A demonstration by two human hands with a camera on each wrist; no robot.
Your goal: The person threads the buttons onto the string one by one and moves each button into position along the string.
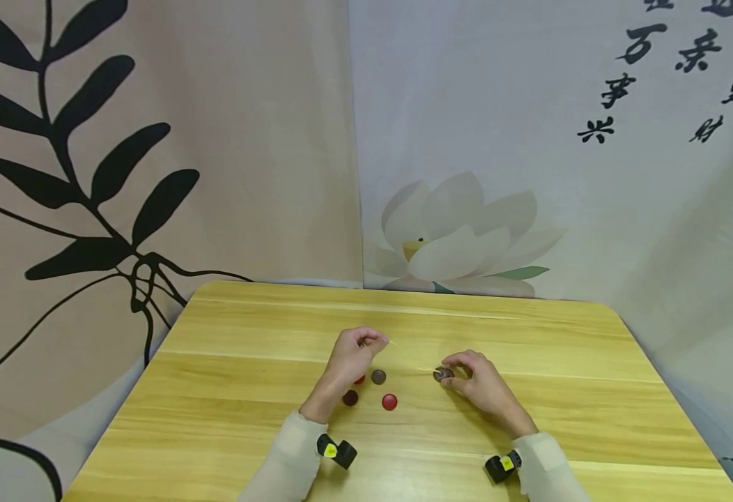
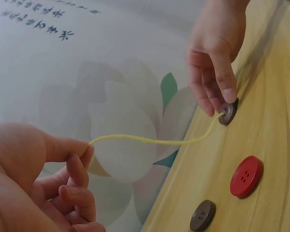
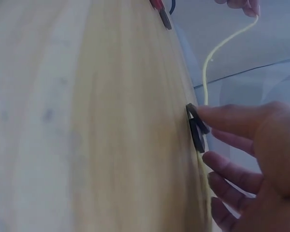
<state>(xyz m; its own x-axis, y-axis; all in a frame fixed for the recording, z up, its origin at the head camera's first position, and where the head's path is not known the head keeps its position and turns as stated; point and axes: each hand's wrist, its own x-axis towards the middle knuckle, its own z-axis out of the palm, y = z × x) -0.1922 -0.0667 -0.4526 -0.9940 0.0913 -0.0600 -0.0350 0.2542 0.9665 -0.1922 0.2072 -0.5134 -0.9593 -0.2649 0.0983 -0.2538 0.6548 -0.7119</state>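
My left hand (image 1: 350,352) pinches one end of a thin yellow string (image 2: 150,140) between thumb and forefinger, raised above the table. The string sags a little and passes into a hole of a brown button (image 2: 228,113). My right hand (image 1: 476,380) holds this button at its edge, low over the wood. In the right wrist view two dark buttons (image 3: 195,128) lean together at its fingertips, and more string (image 3: 205,188) hangs below them. Nearest the left hand lie a grey-brown button (image 1: 378,376), a dark brown button (image 1: 350,398) and a red button (image 1: 389,401).
Another red button (image 1: 359,380) is partly hidden by the left wrist. Everything lies on a wooden table (image 1: 247,335) with rounded far corners. Behind it hang printed cloths (image 1: 279,139) with leaves, a lotus and writing.
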